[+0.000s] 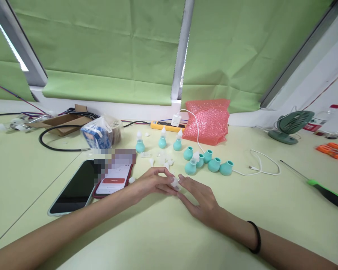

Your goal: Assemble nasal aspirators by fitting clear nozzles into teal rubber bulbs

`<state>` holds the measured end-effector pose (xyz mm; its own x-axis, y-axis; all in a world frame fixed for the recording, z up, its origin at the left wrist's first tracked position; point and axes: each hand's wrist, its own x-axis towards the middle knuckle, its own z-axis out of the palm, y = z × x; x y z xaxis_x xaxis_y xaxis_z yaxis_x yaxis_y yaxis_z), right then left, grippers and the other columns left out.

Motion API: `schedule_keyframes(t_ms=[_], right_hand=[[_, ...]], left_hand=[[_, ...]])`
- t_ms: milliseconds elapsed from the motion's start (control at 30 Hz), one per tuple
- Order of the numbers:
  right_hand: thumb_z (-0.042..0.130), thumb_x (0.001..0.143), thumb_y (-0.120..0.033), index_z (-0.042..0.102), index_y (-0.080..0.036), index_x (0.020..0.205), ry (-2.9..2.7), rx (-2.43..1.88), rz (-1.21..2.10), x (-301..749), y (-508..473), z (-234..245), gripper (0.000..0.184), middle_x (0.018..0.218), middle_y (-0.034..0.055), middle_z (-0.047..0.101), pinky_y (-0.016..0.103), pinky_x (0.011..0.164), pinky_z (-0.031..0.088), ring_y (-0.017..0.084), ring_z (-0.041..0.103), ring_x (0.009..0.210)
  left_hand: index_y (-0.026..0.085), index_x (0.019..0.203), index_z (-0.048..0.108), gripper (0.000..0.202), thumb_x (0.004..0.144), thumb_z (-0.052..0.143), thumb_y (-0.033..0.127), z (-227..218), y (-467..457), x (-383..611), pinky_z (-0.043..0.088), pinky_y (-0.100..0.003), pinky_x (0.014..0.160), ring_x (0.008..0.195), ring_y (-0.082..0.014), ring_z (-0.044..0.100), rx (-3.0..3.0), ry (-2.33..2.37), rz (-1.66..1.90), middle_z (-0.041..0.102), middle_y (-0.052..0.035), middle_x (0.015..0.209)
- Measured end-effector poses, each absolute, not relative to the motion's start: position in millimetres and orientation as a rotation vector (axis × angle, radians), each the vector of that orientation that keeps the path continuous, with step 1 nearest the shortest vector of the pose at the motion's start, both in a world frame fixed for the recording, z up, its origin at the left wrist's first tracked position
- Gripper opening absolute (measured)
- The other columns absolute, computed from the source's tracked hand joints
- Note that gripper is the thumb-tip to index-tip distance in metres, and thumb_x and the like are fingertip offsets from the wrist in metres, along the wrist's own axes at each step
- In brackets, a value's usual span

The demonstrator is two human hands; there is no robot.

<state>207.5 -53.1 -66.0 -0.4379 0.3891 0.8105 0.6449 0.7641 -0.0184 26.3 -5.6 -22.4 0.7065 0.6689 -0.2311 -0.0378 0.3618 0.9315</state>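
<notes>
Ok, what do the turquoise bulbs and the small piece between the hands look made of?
Turquoise bulbs: probably silicone or rubber, satin-looking, with even colour and soft highlights. Small piece between left hand and right hand: translucent, whitish, likely plastic, though silicone is possible; it's partly hidden.

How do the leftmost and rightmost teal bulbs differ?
The leftmost bulb carries a translucent tip; the rightmost bulb shows an open mouth with no tip. The leftmost bulb stands on its own; the rightmost bulb sits close beside another bulb. Both are teal with rounded bodies.
</notes>
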Motion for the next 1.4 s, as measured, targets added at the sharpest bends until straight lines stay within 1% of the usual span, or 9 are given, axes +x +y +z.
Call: schedule_keyframes(t_ms=[200,333,533,633,733,867,1067,1400], right_hand=[[0.058,0.072,-0.009,0.045,-0.019,0.113,-1.974,-0.802,-0.290,205.5,-53.9,-67.5,0.044,0.099,0.0078,0.063,0.029,0.076,0.052,0.018,0.060,0.089],[0.059,0.071,-0.012,0.048,-0.020,0.109,-1.923,-0.842,-0.213,205.3,-55.3,-67.3,0.041,0.097,0.0059,0.064,0.027,0.071,0.054,0.016,0.063,0.082],[0.060,0.071,-0.011,0.050,-0.020,0.106,-1.875,-0.861,-0.175,204.3,-54.9,-68.2,0.037,0.095,0.0049,0.065,0.024,0.070,0.053,0.015,0.063,0.080],[0.061,0.070,-0.011,0.050,-0.020,0.106,-1.863,-0.868,-0.157,203.9,-54.4,-70.0,0.039,0.092,0.0045,0.065,0.024,0.071,0.053,0.015,0.063,0.080],[0.062,0.069,-0.012,0.049,-0.020,0.106,-1.831,-0.888,-0.114,203.7,-54.7,-71.1,0.040,0.091,0.0047,0.065,0.026,0.071,0.054,0.016,0.063,0.081],[0.061,0.068,-0.013,0.050,-0.018,0.105,-1.819,-0.918,-0.062,203.2,-55.7,-67.6,0.039,0.090,0.0054,0.065,0.026,0.070,0.054,0.017,0.063,0.080],[0.061,0.068,-0.013,0.056,-0.019,0.097,-1.858,-0.893,-0.012,203.2,-54.1,-61.7,0.030,0.084,0.0044,0.066,0.028,0.067,0.053,0.017,0.063,0.076],[0.060,0.070,-0.011,0.056,-0.019,0.095,-1.866,-0.857,-0.022,204.9,-52.7,-65.4,0.027,0.078,0.0044,0.065,0.029,0.064,0.051,0.016,0.062,0.070]], left_hand=[[0.015,0.070,0.050,0.017,0.072,0.058,0.028,-19.7,-8.8,27.2,0.044,-0.034,0.076,0.075,-0.0189,0.062,1.141,0.636,0.490,0.066,-0.0077,0.076],[0.015,0.070,0.050,0.015,0.072,0.058,0.027,-17.1,-11.1,28.9,0.043,-0.036,0.078,0.075,-0.0191,0.062,1.172,0.643,0.489,0.065,-0.0071,0.077],[0.016,0.080,0.051,0.012,0.072,0.057,0.023,-15.5,-12.7,29.8,0.043,-0.037,0.079,0.075,-0.0188,0.061,1.201,0.659,0.495,0.064,-0.0065,0.079],[0.017,0.089,0.052,0.017,0.072,0.055,0.018,-15.9,-12.8,28.9,0.043,-0.038,0.078,0.071,-0.0175,0.061,1.202,0.655,0.496,0.063,-0.0048,0.078],[0.018,0.092,0.052,0.020,0.072,0.053,0.016,-16.4,-12.8,28.5,0.044,-0.038,0.078,0.070,-0.0170,0.061,1.200,0.628,0.493,0.063,-0.0045,0.078],[0.016,0.092,0.053,0.020,0.072,0.053,0.017,-16.1,-13.2,28.8,0.043,-0.039,0.079,0.071,-0.0177,0.061,1.175,0.618,0.478,0.063,-0.0063,0.078],[0.015,0.089,0.054,0.021,0.069,0.056,0.018,-17.0,-13.0,29.0,0.043,-0.038,0.079,0.071,-0.0181,0.062,1.138,0.611,0.487,0.064,-0.0070,0.078],[0.014,0.090,0.053,0.020,0.070,0.057,0.017,-17.3,-12.8,29.3,0.043,-0.038,0.080,0.073,-0.0195,0.062,1.148,0.602,0.476,0.064,-0.0065,0.075]])
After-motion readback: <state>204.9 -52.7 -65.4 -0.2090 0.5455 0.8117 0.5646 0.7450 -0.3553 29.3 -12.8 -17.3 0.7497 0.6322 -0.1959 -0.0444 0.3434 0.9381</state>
